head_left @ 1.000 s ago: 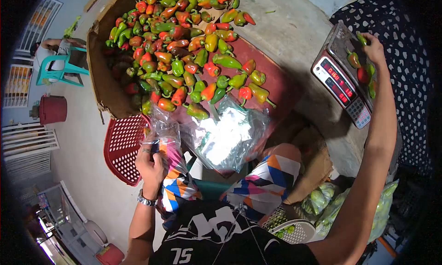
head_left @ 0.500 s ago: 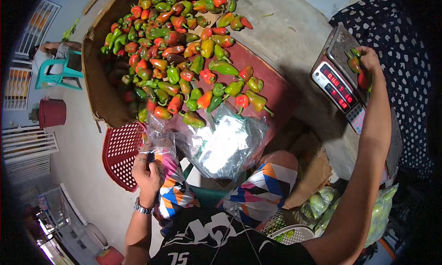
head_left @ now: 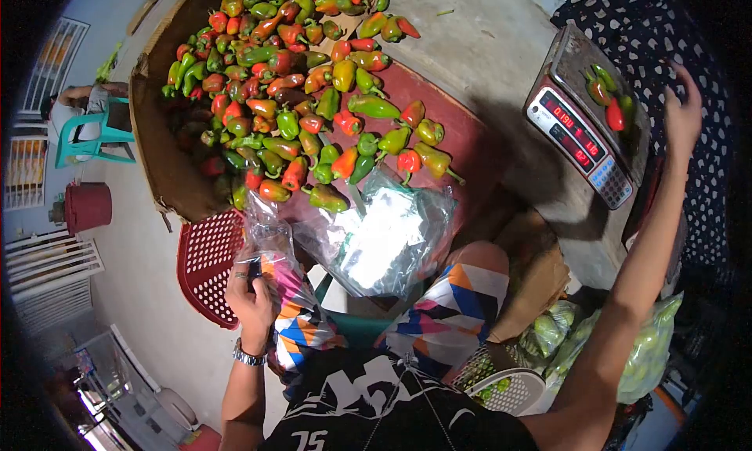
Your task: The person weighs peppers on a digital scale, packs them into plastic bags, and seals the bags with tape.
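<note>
My right hand [head_left: 683,114] hovers empty, fingers apart, just beyond the right edge of a digital scale [head_left: 558,67]. A few peppers [head_left: 601,90], green, mixed and bright red, lie on its metal pan, and its red display [head_left: 573,131] is lit, seeming to read 0.190 on the top line. My left hand [head_left: 251,294] is closed on a clear plastic bag [head_left: 270,230] over my left thigh. Beside that bag, a stack of clear plastic bags [head_left: 392,231] shines under the light at the table's near edge.
A heap of red and green peppers [head_left: 266,83] spreads from a cardboard box [head_left: 149,130] onto a red tabletop [head_left: 462,130]. A red perforated plastic chair [head_left: 205,255] stands at left. Lower right are a white basket [head_left: 521,392] and filled plastic bags [head_left: 650,357]. Someone sits in a teal chair [head_left: 94,130].
My right hand has let go of the peppers on the scale pan and moved off to the right. The display has risen from about 0.160 to 0.190. My left hand stays on the bag.
</note>
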Tool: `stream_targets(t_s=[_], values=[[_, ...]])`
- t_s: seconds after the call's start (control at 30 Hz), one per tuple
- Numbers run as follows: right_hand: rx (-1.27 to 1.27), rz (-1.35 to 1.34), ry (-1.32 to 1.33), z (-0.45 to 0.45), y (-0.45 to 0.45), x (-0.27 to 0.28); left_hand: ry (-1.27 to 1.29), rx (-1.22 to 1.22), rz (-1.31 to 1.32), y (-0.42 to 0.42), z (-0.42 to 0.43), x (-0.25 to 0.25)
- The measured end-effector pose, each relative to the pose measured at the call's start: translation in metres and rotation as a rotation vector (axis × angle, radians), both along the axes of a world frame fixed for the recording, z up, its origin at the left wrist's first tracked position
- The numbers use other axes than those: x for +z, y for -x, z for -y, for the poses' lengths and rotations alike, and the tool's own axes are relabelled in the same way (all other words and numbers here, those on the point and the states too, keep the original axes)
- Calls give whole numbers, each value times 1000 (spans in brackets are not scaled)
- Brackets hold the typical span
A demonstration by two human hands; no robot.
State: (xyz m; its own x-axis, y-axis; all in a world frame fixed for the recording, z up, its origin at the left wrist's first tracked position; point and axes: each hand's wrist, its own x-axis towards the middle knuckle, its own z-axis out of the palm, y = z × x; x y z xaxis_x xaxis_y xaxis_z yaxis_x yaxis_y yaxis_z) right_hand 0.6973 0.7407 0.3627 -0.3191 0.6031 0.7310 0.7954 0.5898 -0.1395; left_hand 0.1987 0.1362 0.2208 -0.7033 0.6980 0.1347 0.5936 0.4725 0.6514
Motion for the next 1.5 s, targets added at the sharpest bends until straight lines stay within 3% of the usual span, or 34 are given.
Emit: stream_targets(t_s=[0.03, 0.1, 0.2, 0.23, 0.27, 0.33, 0.4, 0.43, 0.53, 0.6, 0.77, 0.8, 0.87, 0.93, 0.97, 1.03, 1.07, 1.1, 1.17, 1.23, 1.33, 1.37, 1.4, 1.5], values=[[-123, -128, -35, 33, -3, -7, 15, -2, 3, -1, 0, 1], [-100, -495, 70, 125, 21, -29, 43, -5, 5, 0, 1, 4], [-87, -490, 270, 254, 42, -112, -13, -32, -61, -1, -1, 2], [-30, -367, 396, 304, 77, -122, -5, -11, -23, -3, -3, 5], [-267, -200, 852, 356, 116, -110, 8, 9, 17, -7, -4, 11], [-2, -104, 865, 407, 129, -153, 10, 6, 22, -6, -4, 13], [42, 16, 731, 421, 146, -140, 0, -34, -39, -2, 2, 5], [62, -25, 748, 419, 146, -141, 11, 11, 31, -3, 4, 6], [104, -120, 782, 405, 143, -152, -29, -55, -101, 1, 4, 3], [126, -142, 765, 403, 144, -157, 41, -1, 84, -3, 8, 9], [188, -174, 596, 404, 144, -152, -12, 18, 89, -1, 15, 0], [226, -261, 668, 408, 145, -146, -13, 38, 129, -5, 12, 5], [302, -442, 809, 417, 162, -121, -17, 28, 125, -3, 13, 3], [579, -566, 907, 431, 197, -53, 16, 4, 120, -5, 13, 8], [714, -486, 855, 439, 196, -23, 39, 27, 187, -4, 15, 6], [1000, -346, 754, 455, 193, 37, 25, -9, 84, -5, 13, 8], [1021, -657, 815, 472, 205, 58, 17, -27, 33, -7, 12, 9], [1028, -972, 864, 490, 223, 77, -23, 10, 146, -10, 11, 10], [995, -1617, 922, 516, 258, 100, -54, -22, 49, 4, 22, -14], [1384, -1899, 863, 503, 269, 93, -81, -1, 52, 0, 20, -10], [1699, -1682, 1040, 478, 262, 81, -40, 93, 230, -1, 20, -7], [1715, -1623, 1081, 474, 261, 78, -84, 17, 116, 1, 18, -10], [1722, -1598, 1111, 469, 260, 76, -81, 44, 237, 4, 21, -14], [1708, -1523, 1166, 457, 257, 65, -85, -11, 141, 11, 22, -24]])
